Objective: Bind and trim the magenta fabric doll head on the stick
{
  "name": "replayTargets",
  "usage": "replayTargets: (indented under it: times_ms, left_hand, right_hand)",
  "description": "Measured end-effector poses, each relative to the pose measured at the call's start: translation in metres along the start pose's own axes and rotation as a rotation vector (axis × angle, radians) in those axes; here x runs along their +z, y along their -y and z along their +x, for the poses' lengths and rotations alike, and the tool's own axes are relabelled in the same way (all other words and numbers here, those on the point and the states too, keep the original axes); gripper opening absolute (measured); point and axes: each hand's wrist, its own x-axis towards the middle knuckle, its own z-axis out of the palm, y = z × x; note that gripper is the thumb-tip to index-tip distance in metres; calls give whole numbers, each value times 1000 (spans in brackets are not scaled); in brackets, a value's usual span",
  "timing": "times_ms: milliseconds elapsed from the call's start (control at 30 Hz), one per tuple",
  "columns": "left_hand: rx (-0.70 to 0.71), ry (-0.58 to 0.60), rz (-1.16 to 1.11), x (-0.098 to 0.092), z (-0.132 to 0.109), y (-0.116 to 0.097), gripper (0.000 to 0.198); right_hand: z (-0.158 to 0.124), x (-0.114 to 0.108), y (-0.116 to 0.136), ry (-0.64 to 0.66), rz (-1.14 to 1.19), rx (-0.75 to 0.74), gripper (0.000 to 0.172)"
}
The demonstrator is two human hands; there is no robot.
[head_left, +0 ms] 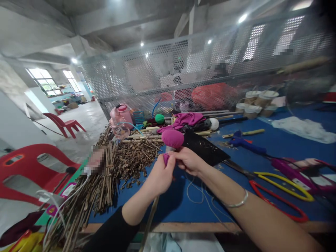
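A round head covered in magenta cloth [172, 139] stands upright above both hands, with a greyish band below it. My left hand [162, 172] pinches a bit of the magenta cloth just under the head. Close against it, my right hand [188, 160] has its fingers closed at the neck of the same piece; what exactly its fingertips grip is too small to make out. A thin stick [151, 220] slants down below my left hand towards the table edge. Loose pale thread [194, 201] trails over the blue table [173, 206] below my right hand.
Bundled twigs [109, 183] and dry brown pieces [133, 157] lie left. Large scissors [278, 189] with red and yellow handles and a purple tool [294, 173] lie right. Behind are a black sheet [204, 148], magenta cloth [187, 120], cups [253, 110] and a mesh screen [147, 77].
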Motion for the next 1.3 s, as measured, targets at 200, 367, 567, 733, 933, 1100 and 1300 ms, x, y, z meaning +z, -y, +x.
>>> replayTargets:
  times_ms: [200,367,567,733,933,1100,1300]
  left_hand:
    - [20,-26,9,5,8,4,43]
    - [-24,29,-136,-4,4,-1,46]
    - [-112,100,-263,-7,0,-6,49]
    - [-288,204,-386,-13,0,-7,52]
    - [-417,576,-556,-23,4,-3,56]
    - [-575,632,-489,-25,12,3,58]
    - [-260,89,-256,-17,12,-5,59]
  right_hand:
    - [-4,-7,9,71,-121,-34,43]
    - [-13,-2,22,3,-194,-98,38]
    - [-15,2,21,-15,-151,-134,35]
    - [-14,2,17,14,-92,-79,39]
    - [-17,8,15,53,3,-86,40]
    - [-12,3,8,145,33,36,41]
    - [-2,-1,4,3,46,75,47]
